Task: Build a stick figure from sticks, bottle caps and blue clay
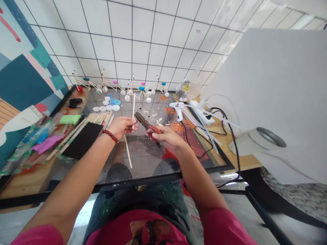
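Pinched in the fingers of my left hand [124, 126] is a thin wooden stick [133, 106], held nearly upright over the glass tabletop [150, 158]. My right hand [167, 136] is wrapped round the red handles of a pair of pliers [143, 119]. The dark jaws point up and left, close beside the stick; I cannot tell whether they touch it. Another wooden stick [128, 151] lies on the glass below my left hand. Small pale wood chips [158, 121] are scattered just beyond the pliers.
Several small bicycle-like stick models with bottle-cap wheels [141, 89] line the back edge. Loose bottle caps [109, 107] lie in front of them. A white glue gun [178, 109] with its cord sits right, near a power strip [204, 115]. A black sheet [83, 140] and wooden sticks lie left.
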Demonstrator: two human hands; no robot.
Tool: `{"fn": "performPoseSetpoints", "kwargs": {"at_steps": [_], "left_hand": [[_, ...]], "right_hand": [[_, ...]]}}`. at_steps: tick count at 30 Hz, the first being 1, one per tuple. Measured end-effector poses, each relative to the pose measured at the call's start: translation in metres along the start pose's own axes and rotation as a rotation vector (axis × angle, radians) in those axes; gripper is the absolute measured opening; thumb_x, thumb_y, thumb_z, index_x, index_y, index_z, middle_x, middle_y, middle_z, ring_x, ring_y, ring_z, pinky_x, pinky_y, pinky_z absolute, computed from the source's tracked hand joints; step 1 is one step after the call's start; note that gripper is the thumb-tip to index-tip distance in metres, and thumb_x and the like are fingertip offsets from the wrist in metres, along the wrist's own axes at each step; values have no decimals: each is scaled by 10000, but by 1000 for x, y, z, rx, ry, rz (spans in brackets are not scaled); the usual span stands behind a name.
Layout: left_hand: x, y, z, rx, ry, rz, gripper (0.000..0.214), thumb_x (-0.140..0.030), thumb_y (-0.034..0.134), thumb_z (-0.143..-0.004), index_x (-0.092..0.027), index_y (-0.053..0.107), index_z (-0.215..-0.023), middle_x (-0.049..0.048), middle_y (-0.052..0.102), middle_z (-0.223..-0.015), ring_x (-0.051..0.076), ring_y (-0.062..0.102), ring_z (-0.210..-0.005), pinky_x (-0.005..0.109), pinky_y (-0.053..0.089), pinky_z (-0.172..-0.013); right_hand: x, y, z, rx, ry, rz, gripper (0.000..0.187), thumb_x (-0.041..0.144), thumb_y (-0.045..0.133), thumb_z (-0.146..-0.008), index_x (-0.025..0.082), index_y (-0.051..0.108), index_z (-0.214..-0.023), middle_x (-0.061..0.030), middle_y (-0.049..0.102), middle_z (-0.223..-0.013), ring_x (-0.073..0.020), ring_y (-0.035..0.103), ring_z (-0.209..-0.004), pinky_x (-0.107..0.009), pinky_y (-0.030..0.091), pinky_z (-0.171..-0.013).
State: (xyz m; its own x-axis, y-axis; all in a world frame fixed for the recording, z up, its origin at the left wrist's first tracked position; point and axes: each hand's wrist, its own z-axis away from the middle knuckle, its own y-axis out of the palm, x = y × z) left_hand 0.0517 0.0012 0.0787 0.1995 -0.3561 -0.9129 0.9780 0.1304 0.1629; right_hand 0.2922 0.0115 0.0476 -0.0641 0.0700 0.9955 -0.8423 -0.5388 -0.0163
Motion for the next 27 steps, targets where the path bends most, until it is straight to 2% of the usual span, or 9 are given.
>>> {"fn": "performPoseSetpoints", "kwargs": {"at_steps": [4, 8, 10, 15, 17, 20, 23, 27], "left_hand": [[7, -1, -5, -60, 69, -121, 178, -135, 905, -755, -152, 750, -668, 63, 757, -663, 149, 698, -589, 242, 578, -603], [14, -7, -14, -196, 263, -486, 182, -153, 898, -704, -221, 762, -604, 16, 690, -552, 211, 721, -661, 275, 525, -659], [16, -10, -18, -215, 311, -609, 177, -152, 892, -696, -239, 774, -596, 8, 670, -520, 224, 721, -669, 278, 494, -659], [18, -9, -22, -211, 197, -408, 200, -155, 857, -763, -202, 728, -618, 16, 721, -615, 171, 703, -596, 246, 496, -615], [19, -7, -22, -212, 204, -350, 202, -174, 855, -795, -192, 717, -649, 27, 747, -671, 158, 705, -595, 232, 492, -592], [19, -3, -21, -217, 248, -311, 157, -172, 867, -802, -182, 748, -700, 22, 736, -666, 154, 705, -606, 217, 481, -571], [21, -1, -19, -204, 290, -287, 105, -153, 874, -772, -178, 780, -731, 12, 724, -650, 161, 712, -634, 219, 492, -570], [24, -4, -20, -131, 317, -321, 134, -195, 924, -691, -176, 792, -688, 18, 725, -632, 142, 657, -596, 218, 467, -548]], "right_hand": [[-1, 1, 0, -26, 2, -1, 462, 521, 964, -628, 192, 880, -942, -46, 805, -864, -181, 651, -745, -304, 502, -709], [2, -2, -1, -114, -53, 147, 383, 493, 949, -618, 204, 871, -858, -24, 810, -872, -203, 673, -827, -313, 500, -781], [3, -4, -1, -137, -64, 158, 366, 493, 931, -629, 206, 866, -846, -21, 804, -867, -208, 668, -841, -311, 491, -784], [-6, -9, -7, -185, -67, 193, 370, 543, 835, -748, 207, 834, -904, 11, 703, -747, -168, 562, -687, -297, 436, -687], [-11, -9, -9, -240, -131, 339, 264, 468, 837, -789, 214, 793, -847, -2, 701, -780, -186, 585, -735, -326, 479, -743], [-15, -5, -10, -299, -238, 694, 175, 251, 877, -797, 213, 715, -742, -85, 763, -1022, -246, 654, -942, -404, 524, -923], [-14, 3, -7, -247, -217, 966, 146, 166, 854, -859, 191, 727, -793, -167, 748, -1192, -292, 677, -1045, -448, 523, -985], [-11, 10, -4, -164, -191, 1115, 111, 210, 866, -907, 168, 766, -883, -176, 741, -1152, -314, 680, -1053, -456, 527, -973]]}}
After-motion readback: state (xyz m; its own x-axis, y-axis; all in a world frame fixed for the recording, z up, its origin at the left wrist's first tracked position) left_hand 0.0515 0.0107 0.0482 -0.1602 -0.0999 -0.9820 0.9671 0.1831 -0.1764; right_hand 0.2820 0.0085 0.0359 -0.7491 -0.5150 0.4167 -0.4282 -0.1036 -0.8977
